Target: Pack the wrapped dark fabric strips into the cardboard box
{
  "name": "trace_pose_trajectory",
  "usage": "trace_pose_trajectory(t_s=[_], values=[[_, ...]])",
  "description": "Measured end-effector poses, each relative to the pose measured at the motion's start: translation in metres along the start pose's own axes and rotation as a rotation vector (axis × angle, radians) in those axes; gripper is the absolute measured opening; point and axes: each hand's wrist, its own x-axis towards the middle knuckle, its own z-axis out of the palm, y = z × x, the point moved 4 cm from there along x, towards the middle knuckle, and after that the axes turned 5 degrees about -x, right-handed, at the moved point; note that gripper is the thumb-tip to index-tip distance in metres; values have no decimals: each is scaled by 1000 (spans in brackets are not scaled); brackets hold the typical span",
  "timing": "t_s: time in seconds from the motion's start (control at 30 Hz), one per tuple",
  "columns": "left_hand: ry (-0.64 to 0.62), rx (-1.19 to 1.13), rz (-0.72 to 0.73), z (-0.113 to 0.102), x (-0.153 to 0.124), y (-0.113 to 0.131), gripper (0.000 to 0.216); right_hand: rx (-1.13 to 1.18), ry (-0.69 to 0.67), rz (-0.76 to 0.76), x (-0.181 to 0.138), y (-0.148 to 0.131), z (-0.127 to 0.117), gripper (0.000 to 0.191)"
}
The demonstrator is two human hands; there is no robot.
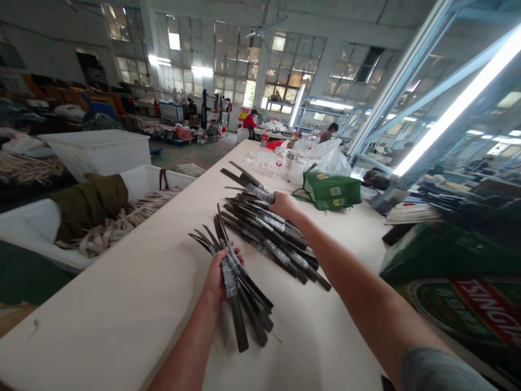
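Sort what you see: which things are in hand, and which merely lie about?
In hand: dark strap bundle gripped by left hand; strap pile touched by right hand.
Lying about: green bag; plastic bags; white bins.

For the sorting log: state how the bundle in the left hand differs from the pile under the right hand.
The left-hand bundle is smaller and gripped by the left hand; the pile is larger, lying spread on the table, the right hand at its far end. Both hold dark strips with pale wrapping.
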Motion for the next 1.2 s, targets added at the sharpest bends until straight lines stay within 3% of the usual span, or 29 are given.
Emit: trace_pose_trajectory(t_s=[0.07, 0.17, 0.27, 0.33, 0.43, 0.57, 0.7, 0.87, 1.0, 1.2], values=[[-10, 10, 15, 0, -1, 3, 19, 157, 154, 34, -11, 10, -38, 30], [-40, 40, 85, 5, -6, 9, 26, 731, 338, -9, -39, 23, -92, 32], [-70, 113, 209, 21, -16, 12, 41, 1270, 350, -99, -77, 28, -125, 37], [-111, 170, 263, 41, -25, 9, 50, 1422, 328, -105, -104, 29, -132, 42], [-233, 336, 299, 79, -38, -6, 50, 1463, 289, -45, -140, 34, -118, 45], [-398, 688, 432, 117, -53, -36, 39, 1234, 231, 36, -178, 49, -69, 43], [-465, 818, 456, 110, -52, -74, 47, 1083, 127, -38, -205, 59, -10, 49], [-496, 795, 409, 81, -43, -109, 54, 1220, 195, -46, -218, 62, 39, 47], [-494, 747, 350, 85, -49, -120, 47, 1267, 375, 41, -217, 63, 45, 40], [-502, 922, 540, 131, -78, -105, 44, 1438, 610, -9, -221, 61, 3, 39]])
